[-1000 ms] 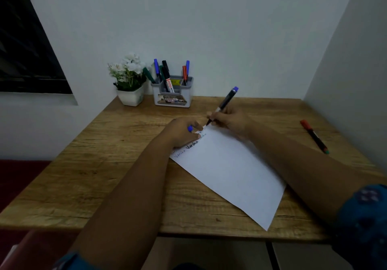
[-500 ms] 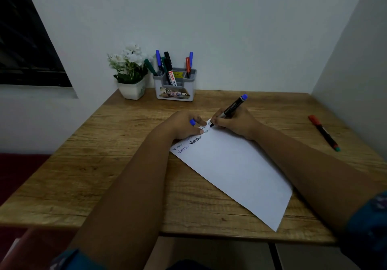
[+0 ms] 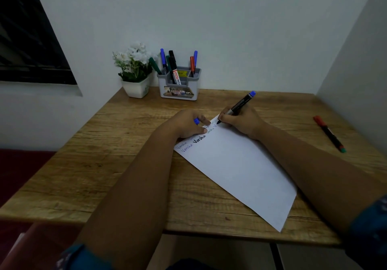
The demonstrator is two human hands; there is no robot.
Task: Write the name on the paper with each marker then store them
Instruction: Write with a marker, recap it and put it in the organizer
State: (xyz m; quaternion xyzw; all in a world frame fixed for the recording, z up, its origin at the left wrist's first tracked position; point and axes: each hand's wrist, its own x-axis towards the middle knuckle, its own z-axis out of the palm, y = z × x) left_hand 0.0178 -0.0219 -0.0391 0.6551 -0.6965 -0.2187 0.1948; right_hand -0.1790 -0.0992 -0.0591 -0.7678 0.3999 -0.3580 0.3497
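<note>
The right hand [image 3: 240, 121] grips a marker [image 3: 238, 105], tip at the paper's [image 3: 236, 171] far edge; the left hand [image 3: 188, 125] pinches a blue cap [image 3: 196, 121], fingertips on the sheet. Bare table [image 3: 117, 154] lies left; a red marker [image 3: 328, 133] lies well apart, right.

Dim, even indoor lighting with soft shadows, no glare; wide-angle distortion bends the frame edges, and fine detail is soft.
</note>
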